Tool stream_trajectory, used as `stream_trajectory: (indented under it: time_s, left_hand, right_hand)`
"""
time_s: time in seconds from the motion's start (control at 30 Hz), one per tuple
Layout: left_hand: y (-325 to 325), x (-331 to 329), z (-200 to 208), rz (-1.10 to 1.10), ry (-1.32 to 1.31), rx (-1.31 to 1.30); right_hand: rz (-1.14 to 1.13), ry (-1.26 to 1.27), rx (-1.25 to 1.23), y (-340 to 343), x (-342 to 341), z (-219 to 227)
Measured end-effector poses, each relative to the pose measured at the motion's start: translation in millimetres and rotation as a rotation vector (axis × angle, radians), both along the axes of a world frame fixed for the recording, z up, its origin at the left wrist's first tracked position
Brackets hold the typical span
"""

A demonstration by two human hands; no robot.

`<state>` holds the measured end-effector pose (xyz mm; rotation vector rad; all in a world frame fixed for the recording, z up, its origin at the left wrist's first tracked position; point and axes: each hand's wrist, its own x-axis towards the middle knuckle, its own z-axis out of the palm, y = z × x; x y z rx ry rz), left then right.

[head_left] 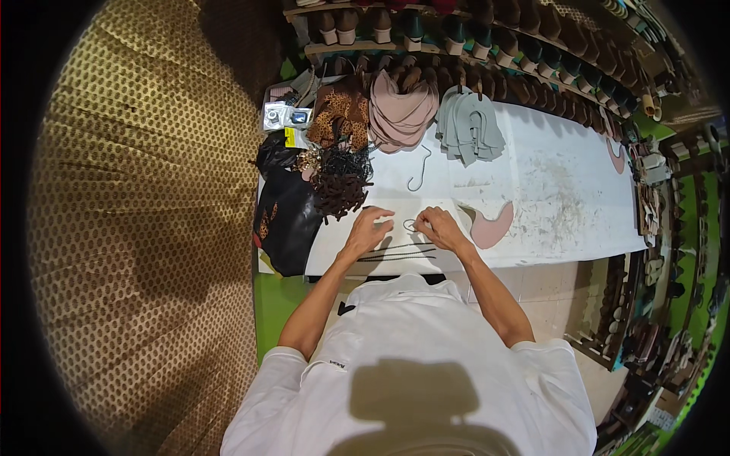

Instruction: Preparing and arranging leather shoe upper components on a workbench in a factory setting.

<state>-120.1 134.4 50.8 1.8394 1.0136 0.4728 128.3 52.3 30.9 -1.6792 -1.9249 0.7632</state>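
Note:
Close over the front of the white-covered table [532, 242], my right hand [441, 226] pinches a thin dark cord [409, 226] that curls into a small loop. Facing it, my left hand [369, 230] has its fingers apart, with nothing visible in them. Several more thin dark strips [395, 257] lie side by side near the table's front edge, below my hands. To the right of my right hand is a curved pink cut piece [493, 226]. Beyond my hands lies a bent metal hook [420, 171].
Stacked pink pieces [403, 114] and grey pieces [470, 125] stand at the back. On the left are leopard-print pieces [338, 114], a tangle of dark brown strips [342, 190] and a black bag [285, 220]. Shoe shelves [426, 53] line the far side; a patterned curtain [152, 190] hangs left.

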Motion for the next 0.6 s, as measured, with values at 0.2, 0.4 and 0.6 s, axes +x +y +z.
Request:
stream_trajectory:
  time_s: [0.2,0.4,0.6]
  left_hand:
    - [23,29,42,-0.141,-0.123,-0.415]
    - [31,31,61,-0.03,-0.222,-0.516]
    - [33,0,52,0.009,-0.132,-0.261]
  right_hand:
    - [-0.077,0.644,-0.24,25,-6,51]
    - [-0.099,0.805,-0.326,39,-1,73]
    - [-0.148,0.699,-0.432,31,9,68]
